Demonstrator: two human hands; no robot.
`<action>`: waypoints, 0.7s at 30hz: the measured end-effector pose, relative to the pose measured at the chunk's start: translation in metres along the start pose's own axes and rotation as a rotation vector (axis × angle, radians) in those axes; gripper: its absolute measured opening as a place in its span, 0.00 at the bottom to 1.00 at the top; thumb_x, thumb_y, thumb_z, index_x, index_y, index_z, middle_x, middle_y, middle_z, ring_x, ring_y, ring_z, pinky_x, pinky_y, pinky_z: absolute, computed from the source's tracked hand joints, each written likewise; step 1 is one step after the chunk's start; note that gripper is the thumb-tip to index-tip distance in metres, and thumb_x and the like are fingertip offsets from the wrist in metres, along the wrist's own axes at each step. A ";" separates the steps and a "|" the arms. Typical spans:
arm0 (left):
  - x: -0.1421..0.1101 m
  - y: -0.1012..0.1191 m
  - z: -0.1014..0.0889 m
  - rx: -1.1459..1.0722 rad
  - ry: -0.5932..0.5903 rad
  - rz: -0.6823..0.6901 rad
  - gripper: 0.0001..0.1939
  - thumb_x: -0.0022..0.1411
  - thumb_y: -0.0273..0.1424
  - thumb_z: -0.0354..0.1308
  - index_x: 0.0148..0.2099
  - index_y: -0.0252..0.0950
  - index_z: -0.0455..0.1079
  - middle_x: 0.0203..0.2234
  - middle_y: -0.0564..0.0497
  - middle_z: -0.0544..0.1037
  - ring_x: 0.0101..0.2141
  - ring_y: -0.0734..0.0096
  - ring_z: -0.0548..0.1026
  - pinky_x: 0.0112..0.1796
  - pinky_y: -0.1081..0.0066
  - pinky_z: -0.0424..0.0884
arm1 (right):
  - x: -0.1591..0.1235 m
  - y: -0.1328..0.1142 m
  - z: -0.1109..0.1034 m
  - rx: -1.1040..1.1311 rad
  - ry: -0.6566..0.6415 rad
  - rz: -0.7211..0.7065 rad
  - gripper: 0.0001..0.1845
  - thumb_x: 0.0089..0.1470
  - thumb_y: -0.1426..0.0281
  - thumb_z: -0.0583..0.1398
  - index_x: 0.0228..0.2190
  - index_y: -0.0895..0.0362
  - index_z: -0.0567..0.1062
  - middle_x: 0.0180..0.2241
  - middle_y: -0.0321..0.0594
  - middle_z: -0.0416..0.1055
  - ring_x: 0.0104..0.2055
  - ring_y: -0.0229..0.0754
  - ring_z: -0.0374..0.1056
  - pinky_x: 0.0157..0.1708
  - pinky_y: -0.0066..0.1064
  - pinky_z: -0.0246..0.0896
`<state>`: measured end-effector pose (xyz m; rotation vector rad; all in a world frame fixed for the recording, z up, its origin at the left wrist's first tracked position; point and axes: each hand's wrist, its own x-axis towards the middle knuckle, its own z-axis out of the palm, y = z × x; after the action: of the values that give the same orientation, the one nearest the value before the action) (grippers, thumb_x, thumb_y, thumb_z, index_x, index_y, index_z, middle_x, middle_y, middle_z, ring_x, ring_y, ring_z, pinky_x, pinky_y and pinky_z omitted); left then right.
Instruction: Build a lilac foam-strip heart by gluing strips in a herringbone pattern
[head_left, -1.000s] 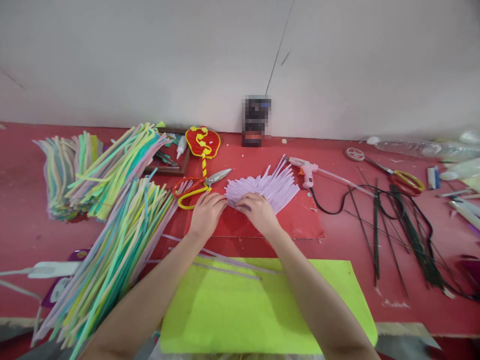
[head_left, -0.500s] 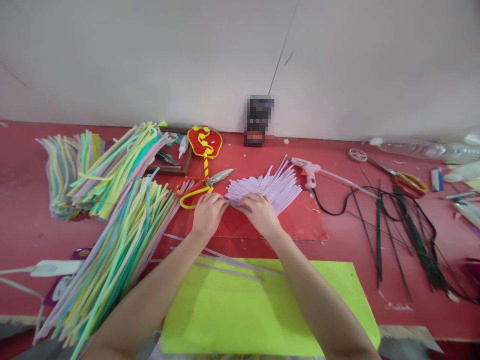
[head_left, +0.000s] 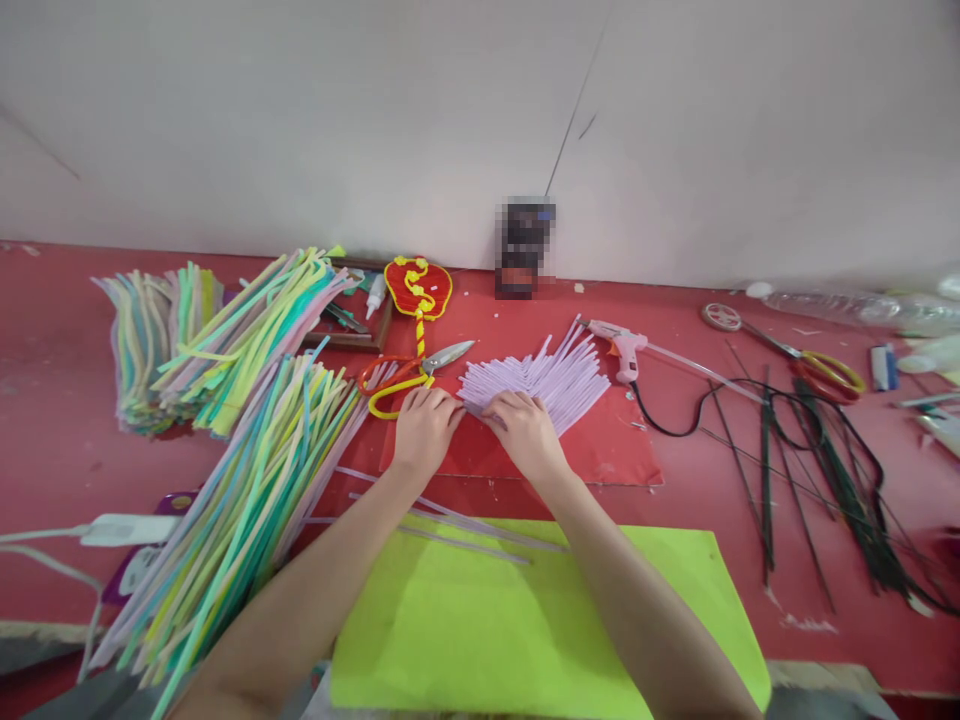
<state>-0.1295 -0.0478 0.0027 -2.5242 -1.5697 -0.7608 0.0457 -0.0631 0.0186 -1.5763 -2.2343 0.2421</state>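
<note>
A fan of short lilac pipe-cleaner pieces (head_left: pixel 544 378) lies on a red sheet (head_left: pixel 600 455) in the middle of the red table. Both my hands rest at its near edge. My left hand (head_left: pixel 424 432) has its fingers curled, its tips at the left end of the fan. My right hand (head_left: pixel 527 432) pinches the near ends of the lilac pieces between thumb and fingers. The two hands almost touch each other. Just to the left lie scissors with red and yellow handles (head_left: pixel 409 375).
Big heaps of pastel pipe cleaners (head_left: pixel 247 480) fill the left. A lime-green sheet (head_left: pixel 480 620) lies at the front edge. A pink glue gun (head_left: pixel 622 345) with black cord, green wires (head_left: pixel 825 460) and other scissors (head_left: pixel 814 365) lie right. A red-yellow ornament (head_left: pixel 418 287) sits near the wall.
My hands have drawn slightly closer together at the near edge of the lilac fan. The view has shifted a little; nothing else on the table moved.
</note>
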 end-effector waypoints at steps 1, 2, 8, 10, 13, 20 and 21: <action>0.000 0.000 0.000 0.006 -0.002 -0.004 0.04 0.61 0.30 0.58 0.36 0.36 0.73 0.31 0.49 0.75 0.37 0.62 0.72 0.43 0.63 0.66 | 0.000 0.000 0.000 -0.001 0.000 0.001 0.05 0.57 0.72 0.58 0.30 0.54 0.74 0.35 0.37 0.74 0.40 0.42 0.66 0.39 0.34 0.51; 0.000 0.000 0.000 0.011 -0.004 -0.007 0.04 0.60 0.30 0.58 0.36 0.36 0.73 0.31 0.49 0.75 0.37 0.62 0.72 0.43 0.63 0.66 | 0.000 0.000 0.000 0.000 0.001 0.001 0.05 0.57 0.72 0.58 0.30 0.54 0.74 0.35 0.36 0.74 0.40 0.42 0.66 0.39 0.34 0.51; 0.001 0.002 -0.001 0.023 -0.013 0.001 0.05 0.61 0.30 0.57 0.34 0.36 0.73 0.30 0.50 0.75 0.37 0.62 0.72 0.44 0.62 0.65 | -0.001 0.000 0.002 -0.017 0.014 -0.016 0.06 0.58 0.73 0.58 0.31 0.55 0.74 0.35 0.37 0.74 0.39 0.41 0.65 0.39 0.34 0.51; 0.001 0.002 -0.001 0.023 -0.022 -0.021 0.04 0.61 0.30 0.57 0.34 0.36 0.72 0.31 0.49 0.75 0.37 0.62 0.72 0.43 0.62 0.65 | -0.001 -0.001 0.003 -0.032 0.016 -0.018 0.06 0.58 0.73 0.57 0.31 0.55 0.74 0.35 0.37 0.73 0.39 0.42 0.65 0.39 0.34 0.51; 0.001 0.002 0.001 0.021 -0.042 -0.073 0.04 0.60 0.31 0.59 0.35 0.36 0.72 0.32 0.49 0.75 0.37 0.62 0.72 0.41 0.63 0.66 | -0.002 -0.003 0.003 -0.057 0.017 -0.009 0.07 0.59 0.73 0.56 0.31 0.55 0.74 0.34 0.38 0.73 0.39 0.42 0.65 0.39 0.34 0.51; 0.000 0.002 0.003 0.023 -0.059 -0.081 0.04 0.60 0.32 0.59 0.36 0.36 0.71 0.32 0.49 0.74 0.37 0.62 0.72 0.40 0.64 0.66 | -0.003 -0.005 0.004 -0.065 0.018 0.001 0.07 0.59 0.74 0.56 0.31 0.55 0.73 0.34 0.38 0.73 0.39 0.42 0.65 0.39 0.34 0.51; 0.000 0.002 0.004 0.023 -0.057 -0.081 0.04 0.60 0.32 0.58 0.36 0.36 0.71 0.32 0.49 0.74 0.37 0.62 0.72 0.39 0.64 0.66 | -0.003 -0.004 0.004 -0.065 0.019 -0.001 0.08 0.59 0.74 0.55 0.31 0.55 0.74 0.34 0.38 0.73 0.39 0.42 0.65 0.39 0.34 0.52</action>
<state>-0.1266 -0.0472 -0.0001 -2.5015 -1.6972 -0.6811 0.0411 -0.0669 0.0163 -1.6041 -2.2496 0.1557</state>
